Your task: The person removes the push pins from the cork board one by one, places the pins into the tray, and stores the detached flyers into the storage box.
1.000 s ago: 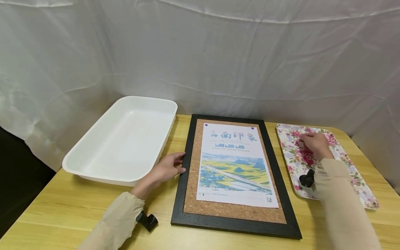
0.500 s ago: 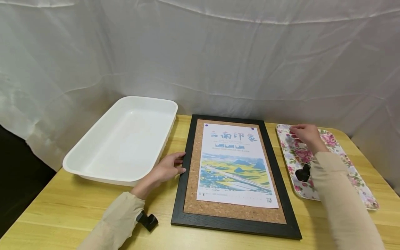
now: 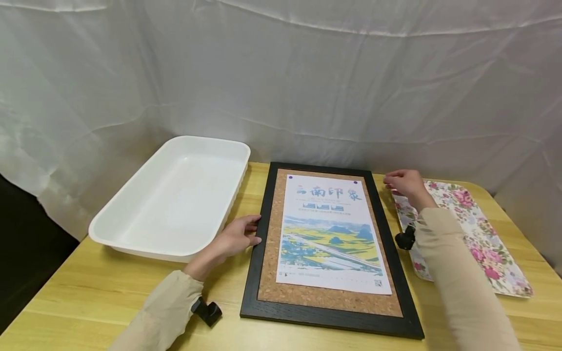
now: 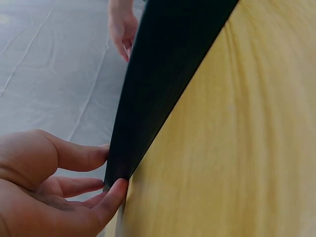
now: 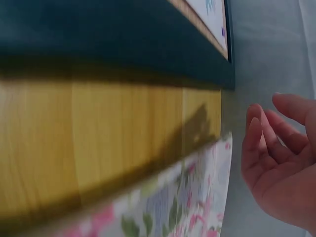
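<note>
While my left hand (image 3: 237, 237) rests against the left edge of the black-framed cork board (image 3: 327, 317), fingers loosely curved and touching the frame without gripping it, my right hand (image 3: 406, 184) hovers with relaxed, empty fingers above the far left corner of the flowered rectangular tray (image 3: 476, 239). The board lies flat at the middle of the yellow wooden table (image 3: 88, 292), carrying a printed landscape poster (image 3: 331, 234). A white plastic rectangular tub (image 3: 175, 195) stands along the table's left edge.
</note>
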`<state>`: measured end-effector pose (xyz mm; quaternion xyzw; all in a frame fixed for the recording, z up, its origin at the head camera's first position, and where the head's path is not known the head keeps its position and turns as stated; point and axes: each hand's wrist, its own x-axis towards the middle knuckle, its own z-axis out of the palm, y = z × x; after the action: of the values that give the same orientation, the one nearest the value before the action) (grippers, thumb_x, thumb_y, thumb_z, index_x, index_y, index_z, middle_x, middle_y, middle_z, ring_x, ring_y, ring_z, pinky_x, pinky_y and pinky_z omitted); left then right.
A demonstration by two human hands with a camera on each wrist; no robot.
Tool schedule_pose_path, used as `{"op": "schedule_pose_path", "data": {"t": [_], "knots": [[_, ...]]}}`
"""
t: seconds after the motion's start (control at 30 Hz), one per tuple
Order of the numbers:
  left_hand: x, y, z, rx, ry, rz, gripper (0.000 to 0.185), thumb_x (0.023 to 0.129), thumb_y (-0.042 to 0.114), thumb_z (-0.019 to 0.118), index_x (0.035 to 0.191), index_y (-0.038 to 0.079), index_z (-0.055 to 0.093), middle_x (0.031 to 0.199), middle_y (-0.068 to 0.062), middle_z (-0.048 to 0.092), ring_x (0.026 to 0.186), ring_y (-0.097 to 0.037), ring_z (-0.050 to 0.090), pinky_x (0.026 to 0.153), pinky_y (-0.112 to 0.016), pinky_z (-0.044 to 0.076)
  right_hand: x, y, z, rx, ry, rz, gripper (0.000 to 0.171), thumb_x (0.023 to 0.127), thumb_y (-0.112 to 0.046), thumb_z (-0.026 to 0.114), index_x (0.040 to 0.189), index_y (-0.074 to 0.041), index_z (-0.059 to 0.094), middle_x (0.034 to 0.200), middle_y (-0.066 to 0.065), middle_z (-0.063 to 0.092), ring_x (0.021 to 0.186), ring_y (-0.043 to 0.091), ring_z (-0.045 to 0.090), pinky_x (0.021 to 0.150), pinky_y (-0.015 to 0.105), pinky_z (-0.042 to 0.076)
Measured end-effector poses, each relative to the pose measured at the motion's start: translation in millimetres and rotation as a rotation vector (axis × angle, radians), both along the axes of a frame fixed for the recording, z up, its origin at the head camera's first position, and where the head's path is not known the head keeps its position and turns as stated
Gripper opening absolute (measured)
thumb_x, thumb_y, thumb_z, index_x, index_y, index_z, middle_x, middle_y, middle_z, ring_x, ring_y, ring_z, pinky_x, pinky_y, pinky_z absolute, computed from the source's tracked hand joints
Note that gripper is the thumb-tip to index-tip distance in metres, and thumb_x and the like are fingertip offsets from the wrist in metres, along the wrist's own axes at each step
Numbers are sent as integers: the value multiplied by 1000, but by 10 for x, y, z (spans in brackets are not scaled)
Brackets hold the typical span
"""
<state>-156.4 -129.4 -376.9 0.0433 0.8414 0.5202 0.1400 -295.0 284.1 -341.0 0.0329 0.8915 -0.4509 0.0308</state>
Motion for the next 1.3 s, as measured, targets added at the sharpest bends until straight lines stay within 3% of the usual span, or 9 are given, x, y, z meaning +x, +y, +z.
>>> {"op": "schedule_pose_path", "data": {"t": [0.27, 0.4, 0.5, 0.77, 0.87, 0.97, 1.1, 1.2, 1.3], "knots": [[0, -15, -13, 1, -2, 3, 59, 92, -6, 58, 147, -4, 35, 139, -22, 48, 127, -36, 46, 97, -44, 45, -71, -276, -15, -22, -19, -10, 41, 101, -21, 52, 128, 9, 54, 125, 27, 51, 108, 37, 53, 97, 47, 44], [-3, -12, -20, 6, -1, 3, 59, 92, -7, 58, 146, -4, 36, 138, -21, 49, 126, -35, 46, 96, -43, 45, -137, -350, -68, -36, -6, -52, 34, 98, -21, 58, 118, 5, 63, 114, 20, 58, 93, 27, 56, 83, 37, 52], [-8, -2, -25, 7, -1, 4, 59, 92, -7, 59, 146, -4, 36, 136, -21, 50, 125, -35, 47, 94, -42, 47, -161, -390, -95, -22, 2, -46, 32, 97, -21, 60, 114, 6, 65, 110, 19, 60, 87, 24, 56, 73, 30, 51], [-19, 21, -23, -9, 10, 17, 59, 91, -7, 61, 146, -4, 38, 134, -20, 52, 124, -34, 49, 92, -40, 48, -192, -512, -149, 31, -16, -25, 31, 98, -15, 55, 119, 8, 63, 115, 22, 57, 93, 29, 54, 78, 31, 50], [-18, 21, -21, -13, 15, 17, 59, 91, -7, 61, 145, -4, 38, 134, -20, 52, 124, -34, 49, 92, -41, 48, -297, -471, -273, 48, 2, -21, 31, 98, -15, 55, 118, 8, 63, 117, 24, 56, 94, 31, 54, 72, 26, 49], [-16, 20, -18, -11, 26, 15, 59, 91, -7, 60, 145, -5, 38, 133, -20, 53, 123, -34, 49, 93, -41, 48, -508, -343, -520, 79, 44, -17, 32, 97, -21, 59, 115, 4, 66, 116, 20, 58, 90, 28, 56, 64, 22, 47], [-20, 25, -13, -7, 36, 11, 59, 90, -7, 60, 145, -5, 38, 133, -21, 52, 123, -34, 49, 93, -41, 48, -764, -186, -814, 96, 75, -22, 30, 95, -25, 64, 113, -2, 68, 114, 16, 59, 89, 27, 56, 72, 31, 51], [-25, 23, -8, -11, 37, 7, 59, 90, -7, 61, 145, -6, 38, 133, -21, 52, 123, -34, 49, 93, -41, 48, -801, -185, -855, 79, 77, -35, 27, 93, -21, 66, 112, -2, 69, 112, 16, 60, 89, 29, 56, 76, 38, 50], [-28, 2, 0, -7, 27, 4, 59, 91, -7, 60, 145, -6, 37, 134, -21, 51, 124, -35, 48, 92, -40, 48, -688, -311, -702, 55, 68, -50, 24, 93, -18, 66, 108, 0, 70, 109, 17, 62, 86, 26, 56, 74, 35, 50]]}}
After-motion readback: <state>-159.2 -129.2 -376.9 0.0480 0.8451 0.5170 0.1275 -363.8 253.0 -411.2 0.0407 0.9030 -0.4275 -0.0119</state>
